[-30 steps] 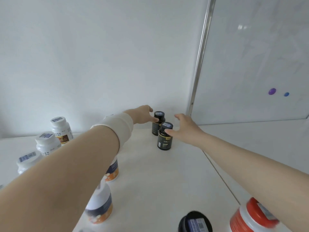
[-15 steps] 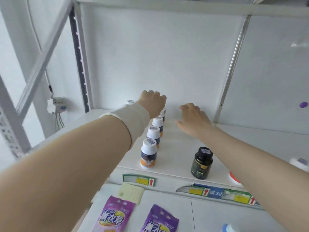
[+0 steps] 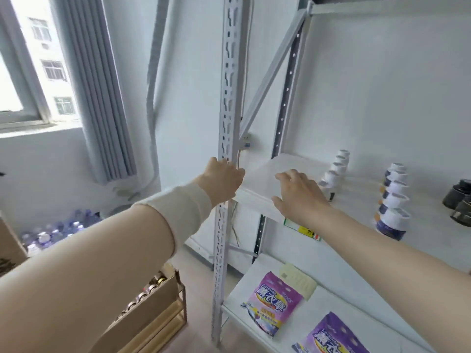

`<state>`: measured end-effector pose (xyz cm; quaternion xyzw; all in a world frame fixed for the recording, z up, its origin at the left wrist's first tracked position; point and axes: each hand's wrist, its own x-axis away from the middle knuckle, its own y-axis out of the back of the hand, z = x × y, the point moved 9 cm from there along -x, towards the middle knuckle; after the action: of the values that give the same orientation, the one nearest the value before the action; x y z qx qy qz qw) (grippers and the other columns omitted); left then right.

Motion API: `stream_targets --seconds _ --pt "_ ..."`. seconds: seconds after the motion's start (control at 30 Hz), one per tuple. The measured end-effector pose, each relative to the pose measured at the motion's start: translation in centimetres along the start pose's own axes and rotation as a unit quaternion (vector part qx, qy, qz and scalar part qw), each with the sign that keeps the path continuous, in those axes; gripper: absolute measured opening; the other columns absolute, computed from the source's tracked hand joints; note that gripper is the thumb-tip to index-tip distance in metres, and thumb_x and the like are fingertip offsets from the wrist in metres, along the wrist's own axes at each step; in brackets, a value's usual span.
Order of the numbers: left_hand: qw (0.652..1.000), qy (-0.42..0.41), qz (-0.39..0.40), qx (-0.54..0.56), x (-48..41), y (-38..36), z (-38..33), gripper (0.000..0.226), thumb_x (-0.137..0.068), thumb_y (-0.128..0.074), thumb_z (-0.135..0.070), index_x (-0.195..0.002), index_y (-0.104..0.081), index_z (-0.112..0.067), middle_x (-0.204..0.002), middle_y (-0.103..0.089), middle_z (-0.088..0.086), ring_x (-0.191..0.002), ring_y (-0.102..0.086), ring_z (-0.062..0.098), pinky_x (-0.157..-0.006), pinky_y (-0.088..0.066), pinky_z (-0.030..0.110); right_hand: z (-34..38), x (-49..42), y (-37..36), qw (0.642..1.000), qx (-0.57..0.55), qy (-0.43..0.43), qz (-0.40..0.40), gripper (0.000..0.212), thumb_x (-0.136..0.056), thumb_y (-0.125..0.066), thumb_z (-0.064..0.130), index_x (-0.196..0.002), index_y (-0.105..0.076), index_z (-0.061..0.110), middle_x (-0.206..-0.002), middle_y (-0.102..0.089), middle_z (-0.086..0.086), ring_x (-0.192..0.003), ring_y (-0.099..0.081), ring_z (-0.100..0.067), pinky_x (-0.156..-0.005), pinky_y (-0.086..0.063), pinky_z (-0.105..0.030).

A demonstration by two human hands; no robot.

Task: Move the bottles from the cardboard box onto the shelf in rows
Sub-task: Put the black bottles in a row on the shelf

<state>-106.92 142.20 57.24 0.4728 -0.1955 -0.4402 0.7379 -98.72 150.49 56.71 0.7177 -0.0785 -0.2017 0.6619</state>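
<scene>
White shelf [image 3: 257, 171]: bottle rows [image 3: 393, 200] just right of my R hand [image 3: 298, 194]; both it & L hand [image 3: 224, 182] loose, empty, prob. free for cardboard box [image 3: 150, 312] below L.

White shelf [image 3: 265, 171] with two rows of bottles [image 3: 393, 200], dark jars [image 3: 458, 200] beside

The shelf [image 3: 260, 179] showed a smooth, matt white board, carried on a perforated metal post [image 3: 228, 98] painted off-white. The white bottles [image 3: 394, 220] looked like smooth plastic with printed labels; the dark bottles [image 3: 457, 194] had a glossy sheen. Purple pouches [image 3: 274, 300] shone like plastic film. The cardboard box [image 3: 150, 312] was plain, matt brown. The pleated curtain [image 3: 102, 110] was grey cloth; the sleeve [image 3: 183, 207] was soft cream fabric.
</scene>
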Motion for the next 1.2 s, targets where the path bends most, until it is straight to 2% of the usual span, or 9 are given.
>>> stream_targets --seconds 0.23,0.4,0.57,0.77,0.9,1.03,1.1,1.2 --pt "0.993 0.078 0.091 -0.012 6.6 -16.9 13.9 0.032 -0.095 -0.045 -0.014 -0.126 -0.044 -0.009 -0.125 -0.052 0.009 -0.115 -0.051 0.027 -0.094 -0.038 0.034 21.7 -6.9 -9.6 0.984 -0.013 0.165 0.065 0.054 -0.096 -0.041 0.034 -0.143 -0.026 0.012 -0.147 -0.031 -0.007 -0.135 -0.030 -0.025 -0.109 -0.027 -0.036" --pt "0.979 0.128 0.148 0.052 11.2 -28.8 21.4 0.033 -0.096 -0.043 -0.014 -0.128 -0.045 -0.009 -0.130 -0.051 0.011 -0.120 -0.050 0.029 -0.098 -0.038 0.038 33.6 -10.8 -18.3 0.964 0.007 0.232 0.133 0.051 -0.095 -0.041 0.034 -0.140 -0.029 0.012 -0.144 -0.034 -0.007 -0.133 -0.033 -0.024 -0.108 -0.030 -0.036" --pt "0.948 0.181 0.230 0.124 13.5 -40.6 25.4 0.037 -0.097 -0.043 -0.019 -0.133 -0.042 -0.010 -0.133 -0.049 0.011 -0.123 -0.048 0.028 -0.098 -0.038 0.037 38.9 -14.1 -27.7 0.942 0.034 0.255 0.216 0.051 -0.096 -0.039 0.035 -0.141 -0.029 0.012 -0.141 -0.036 -0.009 -0.131 -0.033 -0.026 -0.105 -0.032 -0.038" --pt "0.902 0.208 0.318 0.204 12.2 -54.8 24.7 0.031 -0.094 -0.048 -0.017 -0.124 -0.047 -0.010 -0.124 -0.055 0.010 -0.114 -0.053 0.029 -0.089 -0.042 0.036 41.7 -19.3 -40.1 0.906 0.033 0.287 0.308 0.052 -0.096 -0.042 0.034 -0.141 -0.029 0.012 -0.142 -0.037 -0.009 -0.132 -0.035 -0.026 -0.106 -0.033 -0.037" --pt "0.840 0.249 0.381 0.295 11.1 -64.7 21.7 0.033 -0.094 -0.046 -0.018 -0.126 -0.044 -0.010 -0.126 -0.053 0.011 -0.117 -0.050 0.031 -0.094 -0.040 0.038 42.3 -22.3 -50.0 0.878 0.032 0.286 0.381 0.049 -0.096 -0.042 0.031 -0.140 -0.030 0.013 -0.142 -0.037 -0.008 -0.131 -0.035 -0.026 -0.106 -0.032 -0.036" --pt "0.755 0.288 0.430 0.404 10.2 -73.8 16.6 0.038 -0.095 -0.044 -0.023 -0.131 -0.042 -0.011 -0.129 -0.052 0.011 -0.120 -0.049 0.031 -0.096 -0.040 0.039 42.2 -23.1 -59.9 0.846 0.046 0.290 0.445 0.047 -0.096 -0.040 0.030 -0.139 -0.030 0.013 -0.141 -0.037 -0.008 -0.131 -0.034 -0.026 -0.107 -0.032 -0.037" --pt "0.699 0.307 0.450 0.463 9.6 -77.9 13.9 0.041 -0.095 -0.047 -0.030 -0.132 -0.040 -0.011 -0.130 -0.051 0.011 -0.121 -0.049 0.031 -0.096 -0.041 0.040 42.0 -23.6 -64.1 0.840 0.047 0.275 0.465 0.047 -0.096 -0.040 0.030 -0.138 -0.031 0.013 -0.140 -0.037 -0.008 -0.130 -0.035 -0.025 -0.106 -0.033 -0.036" --pt "0.589 0.358 0.459 0.560 8.3 -83.6 10.5 0.049 -0.094 -0.050 -0.038 -0.134 -0.040 -0.012 -0.133 -0.053 0.010 -0.121 -0.051 0.028 -0.095 -0.043 0.037 41.6 -23.7 -69.5 0.836 0.021 0.231 0.497 0.049 -0.096 -0.041 0.031 -0.140 -0.029 0.013 -0.141 -0.036 -0.007 -0.131 -0.035 -0.024 -0.105 -0.034 -0.034"
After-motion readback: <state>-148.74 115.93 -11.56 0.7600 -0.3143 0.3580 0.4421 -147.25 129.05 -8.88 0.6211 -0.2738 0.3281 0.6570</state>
